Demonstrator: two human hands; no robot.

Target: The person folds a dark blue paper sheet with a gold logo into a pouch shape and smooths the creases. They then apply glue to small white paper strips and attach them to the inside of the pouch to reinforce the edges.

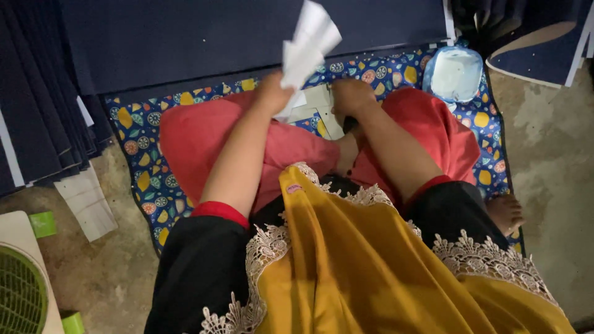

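Observation:
My left hand (272, 93) is raised over my lap and grips a strip of white paper (307, 43) that curls upward. My right hand (351, 98) presses down on a flat cream board piece (318, 102) that lies between my knees on the patterned mat. Something dark shows under the right hand's fingers; I cannot tell what it is. I sit cross-legged in red trousers (198, 133) with a mustard lace-edged cloth (346, 260) hanging over my front.
A blue fruit-patterned mat (139, 142) covers the concrete floor. Dark navy sheets (216, 34) lie stacked ahead and at the left (37, 93). A pale plastic container (453, 73) stands at upper right. White paper scraps (86, 201) and a green fan (18, 291) are at the left.

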